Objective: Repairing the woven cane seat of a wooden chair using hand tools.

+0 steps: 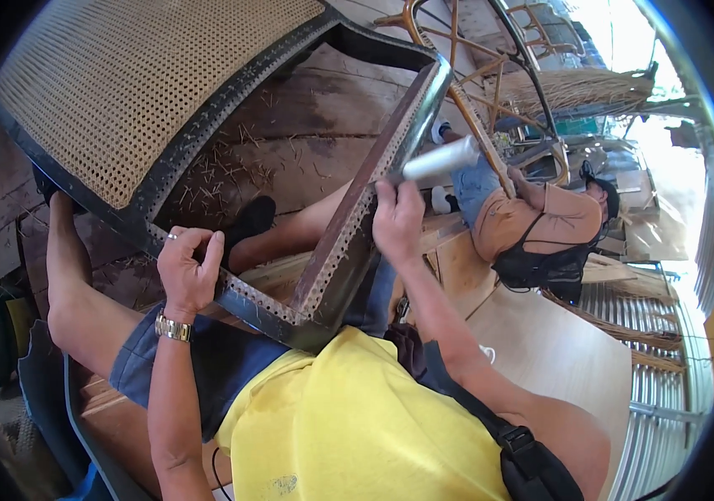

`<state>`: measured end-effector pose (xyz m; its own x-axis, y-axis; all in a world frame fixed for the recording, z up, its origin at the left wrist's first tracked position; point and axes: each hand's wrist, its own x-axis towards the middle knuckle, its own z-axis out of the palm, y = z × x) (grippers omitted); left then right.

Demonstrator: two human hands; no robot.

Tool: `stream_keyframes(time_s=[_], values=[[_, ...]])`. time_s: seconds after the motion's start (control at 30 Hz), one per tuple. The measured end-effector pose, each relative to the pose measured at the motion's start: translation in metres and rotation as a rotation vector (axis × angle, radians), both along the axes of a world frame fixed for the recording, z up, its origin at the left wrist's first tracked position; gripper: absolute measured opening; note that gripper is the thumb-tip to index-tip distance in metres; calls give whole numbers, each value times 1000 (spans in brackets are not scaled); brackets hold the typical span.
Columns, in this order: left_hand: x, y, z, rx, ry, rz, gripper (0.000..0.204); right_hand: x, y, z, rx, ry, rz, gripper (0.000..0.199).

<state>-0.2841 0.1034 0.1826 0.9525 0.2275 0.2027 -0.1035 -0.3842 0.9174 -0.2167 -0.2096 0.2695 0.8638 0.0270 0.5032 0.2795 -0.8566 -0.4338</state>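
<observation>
A dark wooden chair frame (324, 321) lies across my lap, rows of small holes along its edges. Woven cane (156, 75) fills its large upper left panel; the nearer section is open, showing the floor through it. My left hand (190, 271) rests at the frame's lower left rail, thumb and forefinger pinched; whatever is between them is too small to tell. My right hand (399, 221) is closed beside the right rail, around a tool with a whitish cylindrical part (442, 159) sticking out up and right. The tool's other end is hidden.
Bits of cut cane (219, 171) litter the plank floor under the frame. A person (541, 213) sits at the right by another bent-wood chair frame (457, 83). Cane bundles (582, 88) lie farther off. A pale board (557, 351) stands at my right.
</observation>
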Motion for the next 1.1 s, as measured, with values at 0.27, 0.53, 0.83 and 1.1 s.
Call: stream_keyframes(time_s=[0.27,0.53,0.83,1.1], values=[[-1,-1,0,13,-5,-6,13,-5,2,-2,22,39,28,11],[-4,-2,-1,15,-9,-9,13,-12,7,-2,-2,11,2,10],[-5,-1,-3,20,-2,-21,15,-7,9,4,6,6,68,14],[-4,-2,-5,26,1,-1,15,-20,12,6,-70,43,34,12]])
